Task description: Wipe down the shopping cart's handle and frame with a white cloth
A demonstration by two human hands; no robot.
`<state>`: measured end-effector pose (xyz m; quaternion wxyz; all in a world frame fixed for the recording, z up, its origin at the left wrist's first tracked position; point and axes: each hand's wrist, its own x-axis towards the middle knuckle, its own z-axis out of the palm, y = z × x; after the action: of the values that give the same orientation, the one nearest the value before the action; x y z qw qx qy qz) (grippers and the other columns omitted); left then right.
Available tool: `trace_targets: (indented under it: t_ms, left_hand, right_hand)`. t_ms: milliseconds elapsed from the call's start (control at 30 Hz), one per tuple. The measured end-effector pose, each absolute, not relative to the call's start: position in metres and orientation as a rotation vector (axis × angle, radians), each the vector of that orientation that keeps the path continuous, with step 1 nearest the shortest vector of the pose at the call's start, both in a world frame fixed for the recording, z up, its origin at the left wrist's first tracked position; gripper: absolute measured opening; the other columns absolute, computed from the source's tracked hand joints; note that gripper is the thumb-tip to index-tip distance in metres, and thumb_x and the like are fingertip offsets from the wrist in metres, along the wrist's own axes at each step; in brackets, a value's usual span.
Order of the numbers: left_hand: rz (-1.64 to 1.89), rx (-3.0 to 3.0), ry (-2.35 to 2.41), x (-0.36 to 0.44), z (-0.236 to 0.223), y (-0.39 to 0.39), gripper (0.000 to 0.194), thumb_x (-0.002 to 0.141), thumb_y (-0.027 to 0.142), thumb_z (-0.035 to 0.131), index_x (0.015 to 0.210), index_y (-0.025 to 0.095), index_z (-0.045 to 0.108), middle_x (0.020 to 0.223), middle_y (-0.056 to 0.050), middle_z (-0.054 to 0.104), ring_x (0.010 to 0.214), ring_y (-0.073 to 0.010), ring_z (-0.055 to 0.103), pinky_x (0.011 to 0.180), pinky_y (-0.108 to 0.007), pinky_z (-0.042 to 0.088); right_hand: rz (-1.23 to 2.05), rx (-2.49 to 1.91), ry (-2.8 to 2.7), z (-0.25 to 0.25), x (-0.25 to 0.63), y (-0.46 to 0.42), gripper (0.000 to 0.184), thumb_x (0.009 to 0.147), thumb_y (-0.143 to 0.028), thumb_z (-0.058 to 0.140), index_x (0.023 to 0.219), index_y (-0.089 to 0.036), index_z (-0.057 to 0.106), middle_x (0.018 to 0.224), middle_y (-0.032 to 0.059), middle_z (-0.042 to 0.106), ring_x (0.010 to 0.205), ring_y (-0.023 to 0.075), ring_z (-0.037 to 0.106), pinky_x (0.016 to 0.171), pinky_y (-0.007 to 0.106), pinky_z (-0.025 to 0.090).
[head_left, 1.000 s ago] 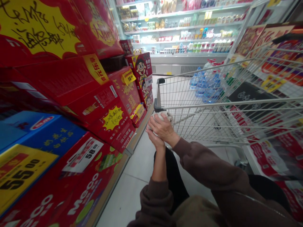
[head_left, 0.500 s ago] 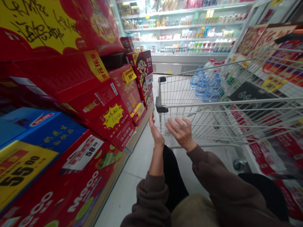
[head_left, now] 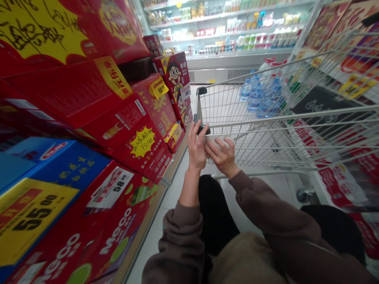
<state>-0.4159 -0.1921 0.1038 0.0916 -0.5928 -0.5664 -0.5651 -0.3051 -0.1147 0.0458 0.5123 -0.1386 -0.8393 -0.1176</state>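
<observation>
Since the earlier frame, the left hand (head_left: 197,153) has risen across the view of the cart's black corner piece (head_left: 204,130), and the right hand (head_left: 221,157) has drawn nearer to it. The left fingers are apart and empty, while the right ones look curled onto a pale cloth (head_left: 213,139) at the near left end of the shopping cart (head_left: 254,127). The step looks like close cloth handling; continuing calls for a steady right grip.

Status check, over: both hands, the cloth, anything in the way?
Left hand open by cart corner, contact unclear. Right hand curled over pale cloth. Cloth mostly hidden. Cart corner crowds left fingers.
</observation>
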Motion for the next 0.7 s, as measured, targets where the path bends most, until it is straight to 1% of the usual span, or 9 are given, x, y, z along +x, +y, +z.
trace_targets:
  t_ms: [100,167,267,333,433,500,600,700]
  left_hand:
    - [-1.533,-1.914,-1.720,-0.426,0.118,-0.186,0.076,0.098,0.066,0.005,0.143,0.029,0.054,0.145,-0.005,0.055,0.149,-0.0246,0.031,0.125,-0.050,0.012]
    - [-1.451,-1.919,-1.765,-0.430,0.122,-0.184,0.079,0.098,0.064,0.000,0.142,0.028,0.054,0.142,-0.005,0.057,0.145,-0.0220,0.036,0.126,-0.047,0.014]
    - [-1.382,-1.913,-1.794,-0.431,0.120,-0.184,0.081,0.098,0.059,-0.007,0.144,0.027,0.052,0.142,-0.005,0.055,0.144,-0.0199,0.036,0.126,-0.045,0.017]
    - [-1.369,-1.912,-1.782,-0.428,0.114,-0.185,0.080,0.098,0.058,-0.008,0.147,0.028,0.048,0.146,-0.005,0.052,0.147,-0.0204,0.031,0.126,-0.046,0.017]
    - [-1.372,-1.898,-1.759,-0.422,0.105,-0.184,0.074,0.099,0.057,-0.003,0.151,0.029,0.041,0.156,-0.004,0.042,0.154,-0.0226,0.016,0.127,-0.049,0.012]
    - [-1.398,-1.874,-1.738,-0.417,0.101,-0.184,0.071,0.100,0.057,0.000,0.152,0.028,0.040,0.159,-0.004,0.037,0.155,-0.0240,0.010,0.128,-0.049,0.009]
    - [-1.437,-1.831,-1.742,-0.413,0.099,-0.184,0.072,0.100,0.056,0.000,0.151,0.027,0.042,0.157,-0.005,0.039,0.155,-0.0241,0.013,0.128,-0.048,0.008]
    - [-1.439,-1.818,-1.784,-0.410,0.100,-0.184,0.073,0.100,0.057,-0.001,0.151,0.027,0.041,0.158,-0.005,0.039,0.154,-0.0236,0.014,0.128,-0.048,0.008]
  right_hand:
    - [-0.319,-0.356,-2.009,0.045,-0.310,-0.113,0.029,0.098,-0.022,0.058,0.124,-0.033,0.062,0.129,-0.0030,0.069,0.126,0.0174,0.055,0.116,0.045,0.027]
    - [-0.391,-0.369,-2.015,0.040,-0.311,-0.112,0.027,0.098,-0.023,0.057,0.122,-0.032,0.063,0.127,-0.0029,0.070,0.122,0.0169,0.057,0.116,0.044,0.027]
    - [-0.514,-0.372,-1.990,0.031,-0.309,-0.113,0.023,0.098,-0.022,0.058,0.117,-0.030,0.066,0.120,-0.0040,0.074,0.112,0.0153,0.060,0.115,0.043,0.029]
    - [-0.538,-0.366,-1.976,0.030,-0.306,-0.115,0.021,0.097,-0.020,0.058,0.113,-0.029,0.068,0.118,-0.0045,0.074,0.110,0.0153,0.061,0.114,0.043,0.032]
    - [-0.496,-0.383,-1.980,0.038,-0.302,-0.116,0.020,0.097,-0.022,0.058,0.114,-0.028,0.068,0.121,-0.0030,0.073,0.116,0.0171,0.059,0.114,0.044,0.032]
    - [-0.488,-0.416,-1.969,0.042,-0.300,-0.114,0.022,0.097,-0.025,0.058,0.117,-0.030,0.066,0.124,-0.0024,0.072,0.121,0.0179,0.057,0.115,0.045,0.031]
    - [-0.523,-0.445,-1.980,0.040,-0.297,-0.112,0.022,0.099,-0.026,0.055,0.117,-0.032,0.066,0.123,-0.0041,0.072,0.119,0.0156,0.058,0.115,0.043,0.032]
    - [-0.506,-0.424,-2.050,0.037,-0.293,-0.114,0.019,0.100,-0.023,0.054,0.111,-0.030,0.068,0.117,-0.0042,0.074,0.112,0.0140,0.061,0.110,0.040,0.036]
